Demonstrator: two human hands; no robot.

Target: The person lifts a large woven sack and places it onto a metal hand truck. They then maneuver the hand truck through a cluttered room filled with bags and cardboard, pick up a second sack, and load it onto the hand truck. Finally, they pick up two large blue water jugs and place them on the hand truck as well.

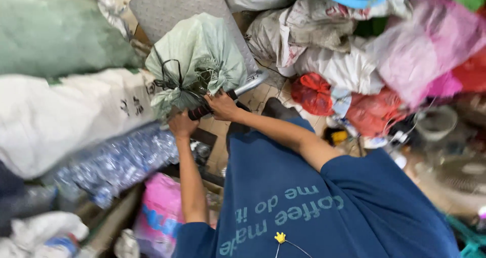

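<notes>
A pale green woven sack (202, 50), tied at the neck with black cord, rests on a grey textured platform trolley (167, 5). The trolley's metal handle bar (250, 83) has a black grip and runs under the sack's neck. My right hand (221, 106) is closed around that black grip. My left hand (182, 125) is closed on the same bar just below the sack's tied end, touching the sack. My dark blue shirt fills the lower middle of the view.
Big white (61, 116) and green (55, 30) sacks are stacked at left, above a clear bag of crushed plastic bottles (116, 162). White, pink (430, 50) and red (314, 93) bags are heaped at right. A pink bag (159, 212) lies by my left side.
</notes>
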